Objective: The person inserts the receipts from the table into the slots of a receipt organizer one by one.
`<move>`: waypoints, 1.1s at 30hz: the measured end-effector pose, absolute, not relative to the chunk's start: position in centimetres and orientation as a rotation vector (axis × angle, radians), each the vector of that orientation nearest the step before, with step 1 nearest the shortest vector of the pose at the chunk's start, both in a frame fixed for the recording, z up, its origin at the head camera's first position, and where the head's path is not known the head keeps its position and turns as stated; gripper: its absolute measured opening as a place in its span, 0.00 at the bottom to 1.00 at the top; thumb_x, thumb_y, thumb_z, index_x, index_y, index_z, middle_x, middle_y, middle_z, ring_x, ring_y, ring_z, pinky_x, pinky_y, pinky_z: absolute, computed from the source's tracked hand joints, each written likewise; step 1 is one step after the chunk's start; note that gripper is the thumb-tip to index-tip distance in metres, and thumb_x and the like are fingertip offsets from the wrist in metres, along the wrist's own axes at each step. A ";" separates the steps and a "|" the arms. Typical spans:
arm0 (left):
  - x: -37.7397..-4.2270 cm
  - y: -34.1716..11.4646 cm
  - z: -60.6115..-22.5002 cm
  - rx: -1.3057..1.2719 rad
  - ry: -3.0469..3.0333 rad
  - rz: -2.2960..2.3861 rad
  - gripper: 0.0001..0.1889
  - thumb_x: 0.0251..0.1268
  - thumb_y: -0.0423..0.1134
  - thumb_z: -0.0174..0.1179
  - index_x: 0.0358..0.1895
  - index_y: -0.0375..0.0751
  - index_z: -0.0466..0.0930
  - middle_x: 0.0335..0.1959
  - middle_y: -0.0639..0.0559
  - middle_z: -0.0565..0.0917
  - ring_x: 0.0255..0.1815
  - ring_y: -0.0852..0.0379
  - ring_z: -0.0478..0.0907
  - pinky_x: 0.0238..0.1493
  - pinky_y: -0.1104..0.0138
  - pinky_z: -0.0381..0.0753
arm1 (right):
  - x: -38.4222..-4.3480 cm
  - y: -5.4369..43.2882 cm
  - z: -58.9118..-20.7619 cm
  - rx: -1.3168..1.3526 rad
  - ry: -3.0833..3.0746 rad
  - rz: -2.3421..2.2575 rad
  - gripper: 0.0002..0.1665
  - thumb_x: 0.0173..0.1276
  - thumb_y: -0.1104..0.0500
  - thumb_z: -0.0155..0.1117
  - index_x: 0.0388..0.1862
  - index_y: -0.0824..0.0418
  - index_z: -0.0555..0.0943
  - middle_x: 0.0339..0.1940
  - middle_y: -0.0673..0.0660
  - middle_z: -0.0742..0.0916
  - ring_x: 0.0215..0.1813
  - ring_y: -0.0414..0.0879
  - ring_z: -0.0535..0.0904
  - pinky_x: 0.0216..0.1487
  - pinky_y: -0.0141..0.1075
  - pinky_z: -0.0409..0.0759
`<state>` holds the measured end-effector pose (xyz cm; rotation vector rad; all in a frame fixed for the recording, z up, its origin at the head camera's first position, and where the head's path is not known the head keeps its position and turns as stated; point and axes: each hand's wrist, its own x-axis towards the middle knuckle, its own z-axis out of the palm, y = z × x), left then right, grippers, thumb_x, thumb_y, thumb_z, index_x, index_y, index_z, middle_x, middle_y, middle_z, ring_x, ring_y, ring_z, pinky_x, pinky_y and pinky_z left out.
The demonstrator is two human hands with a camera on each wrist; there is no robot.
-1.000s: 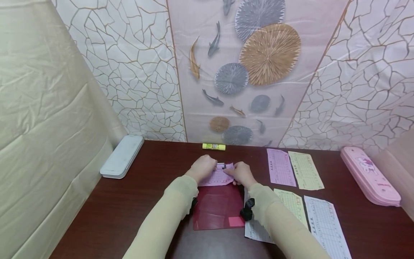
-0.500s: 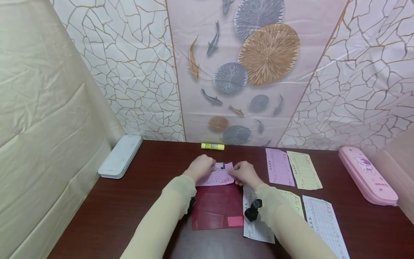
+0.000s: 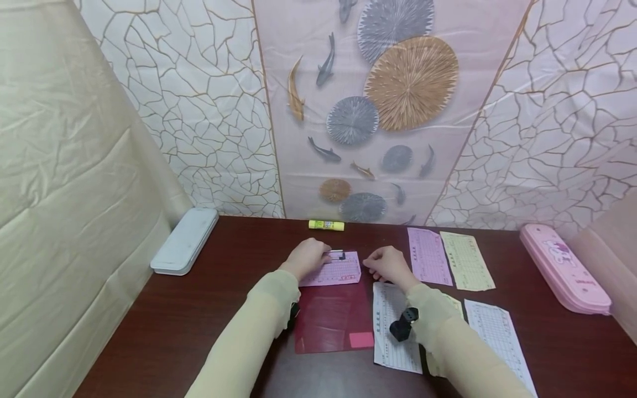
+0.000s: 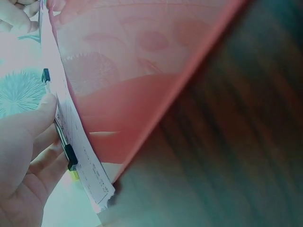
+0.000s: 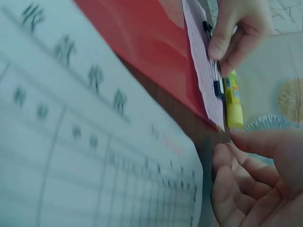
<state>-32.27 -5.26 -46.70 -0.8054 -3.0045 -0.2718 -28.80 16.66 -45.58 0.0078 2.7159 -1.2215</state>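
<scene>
A red translucent clip folder lies in the middle of the table. Across its far end is a purple printed form, with a metal clip with black ends over the form's far edge. My left hand holds that clip; the left wrist view shows the thumb on the metal bar and the fingers bent beside it. Just right of the form's edge, my right hand is apart from it, fingers loosely bent with nothing between them. In the right wrist view, a white form fills the near side.
Behind the folder lies a yellow glue stick. Purple, yellow and white forms are spread at right, some under my right forearm. A pink pencil case and a white case flank the table.
My right hand has let go of the purple form's right edge and moved a little to the right. The left hand has stayed at the clip.
</scene>
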 end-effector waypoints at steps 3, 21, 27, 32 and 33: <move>-32.2 -5.4 -46.7 -0.795 -3.006 -0.314 0.09 0.64 0.44 0.61 0.42 0.45 0.86 0.39 0.53 0.86 0.44 0.55 0.81 0.50 0.63 0.78 | -29.0 17.5 -45.5 -0.014 2.741 -1.225 0.10 0.63 0.59 0.65 0.34 0.67 0.83 0.22 0.56 0.84 0.22 0.43 0.78 0.22 0.33 0.79; -32.3 -5.5 -47.0 -0.785 -2.994 -0.366 0.14 0.60 0.46 0.64 0.47 0.46 0.86 0.42 0.53 0.86 0.47 0.55 0.81 0.53 0.64 0.77 | -30.5 25.0 -44.3 -0.209 2.971 -0.941 0.09 0.64 0.61 0.63 0.37 0.67 0.83 0.35 0.61 0.86 0.40 0.52 0.81 0.46 0.48 0.79; -32.3 -5.4 -47.1 -0.775 -2.994 -0.371 0.15 0.60 0.48 0.64 0.47 0.46 0.85 0.42 0.53 0.86 0.47 0.55 0.81 0.53 0.64 0.77 | -31.4 27.4 -44.7 -0.264 3.087 -0.930 0.10 0.64 0.62 0.63 0.38 0.70 0.83 0.36 0.64 0.87 0.42 0.58 0.82 0.46 0.52 0.78; -32.0 -5.6 -46.8 -0.762 -3.008 -0.384 0.16 0.60 0.48 0.64 0.49 0.46 0.85 0.44 0.53 0.86 0.49 0.53 0.80 0.55 0.63 0.76 | -31.9 28.6 -44.9 -0.218 3.156 -0.914 0.16 0.66 0.60 0.61 0.45 0.73 0.81 0.43 0.70 0.85 0.49 0.64 0.79 0.51 0.55 0.75; -32.0 -5.6 -46.7 -0.763 -3.009 -0.387 0.17 0.60 0.48 0.64 0.49 0.46 0.85 0.44 0.53 0.86 0.49 0.53 0.80 0.55 0.63 0.76 | -32.0 28.9 -44.8 -0.191 3.162 -0.895 0.18 0.67 0.58 0.61 0.46 0.73 0.81 0.45 0.70 0.84 0.49 0.65 0.79 0.51 0.55 0.75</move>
